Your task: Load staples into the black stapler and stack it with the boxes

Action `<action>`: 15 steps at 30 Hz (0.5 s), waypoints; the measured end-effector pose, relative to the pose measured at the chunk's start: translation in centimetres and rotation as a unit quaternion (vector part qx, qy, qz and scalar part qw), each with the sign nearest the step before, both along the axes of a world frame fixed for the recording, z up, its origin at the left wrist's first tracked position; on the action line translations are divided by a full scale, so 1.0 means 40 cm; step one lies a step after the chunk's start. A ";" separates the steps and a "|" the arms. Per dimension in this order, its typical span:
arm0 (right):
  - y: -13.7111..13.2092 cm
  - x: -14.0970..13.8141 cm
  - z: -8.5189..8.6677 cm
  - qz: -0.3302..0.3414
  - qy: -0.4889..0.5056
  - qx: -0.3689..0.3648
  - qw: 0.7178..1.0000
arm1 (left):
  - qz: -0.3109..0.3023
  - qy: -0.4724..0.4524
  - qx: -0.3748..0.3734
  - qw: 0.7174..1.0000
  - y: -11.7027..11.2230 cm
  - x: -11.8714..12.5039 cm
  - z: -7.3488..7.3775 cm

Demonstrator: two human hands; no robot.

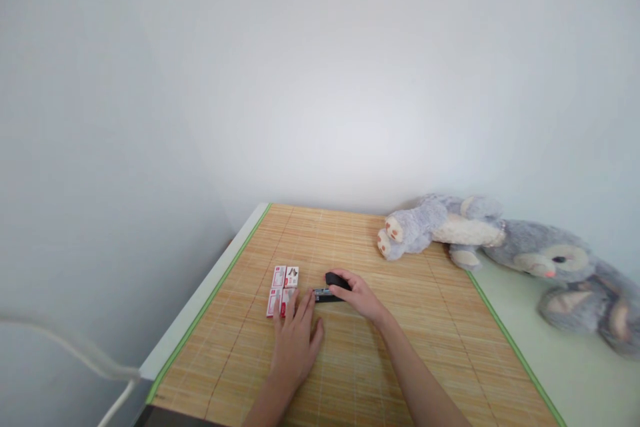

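My right hand is closed around the rear of a black stapler, whose top arm is lifted so the metal magazine shows. The stapler's front end points left. My left hand lies with spread fingers just left of and below the stapler. Its fingertips rest at the lower edge of several small red-and-white boxes, which look like staple boxes, set close together in a block. The left fingers partly cover the bottom right box. One left fingertip is close to the stapler's front; I cannot tell whether it touches.
A bamboo mat with green edging covers much of the pale table. A grey plush rabbit lies along the back right by the wall. A white cable crosses the lower left.
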State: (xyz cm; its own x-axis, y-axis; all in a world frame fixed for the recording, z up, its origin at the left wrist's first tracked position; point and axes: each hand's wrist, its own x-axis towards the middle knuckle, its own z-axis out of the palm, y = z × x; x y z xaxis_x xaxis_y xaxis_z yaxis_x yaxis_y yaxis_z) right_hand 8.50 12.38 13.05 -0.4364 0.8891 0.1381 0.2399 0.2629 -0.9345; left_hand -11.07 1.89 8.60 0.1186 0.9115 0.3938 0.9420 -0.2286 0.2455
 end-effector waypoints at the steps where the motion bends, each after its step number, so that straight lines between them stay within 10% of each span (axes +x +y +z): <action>1: 0.000 0.005 -0.001 -0.001 0.014 -0.011 1.000 | 0.001 -0.002 0.000 1.000 0.000 0.000 0.000; 15: -0.001 -0.029 -0.015 0.013 -0.006 -0.023 1.000 | 0.003 -0.011 -0.002 1.000 -0.001 -0.005 0.001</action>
State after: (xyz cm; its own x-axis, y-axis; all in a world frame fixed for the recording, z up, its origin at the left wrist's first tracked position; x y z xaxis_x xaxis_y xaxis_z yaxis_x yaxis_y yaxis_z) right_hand 7.32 12.36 12.44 -0.4606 0.8827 0.0928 0.2442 0.2265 -0.9429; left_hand -11.28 1.83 8.65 0.1049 0.9135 0.3932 0.9374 -0.2228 0.2676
